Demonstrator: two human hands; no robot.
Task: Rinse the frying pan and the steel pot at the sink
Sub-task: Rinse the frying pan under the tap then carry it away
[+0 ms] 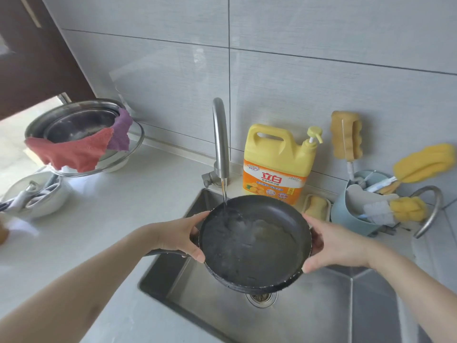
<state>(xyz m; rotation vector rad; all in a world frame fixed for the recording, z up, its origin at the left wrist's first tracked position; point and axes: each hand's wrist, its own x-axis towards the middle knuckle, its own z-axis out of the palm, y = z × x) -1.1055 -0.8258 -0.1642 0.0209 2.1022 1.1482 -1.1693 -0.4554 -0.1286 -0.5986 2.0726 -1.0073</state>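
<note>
Water [224,194] ran in one thin stream from the curved steel tap [220,139] into the round, dark frying pan [254,241], held above the steel sink [309,315]. The left hand [183,233] and right hand [338,246] each gripped the rim, fingers curled round it. One yellow detergent jug [277,159], labelled "立白", stood behind. The steel pot [76,122] sat on the left counter under two cloths.

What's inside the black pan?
Water. A thin stream from the tap lands in the frying pan and pools on its dark bottom. Both hands, left and right, hold its rim. The pan hides part of the sink under it.
</note>
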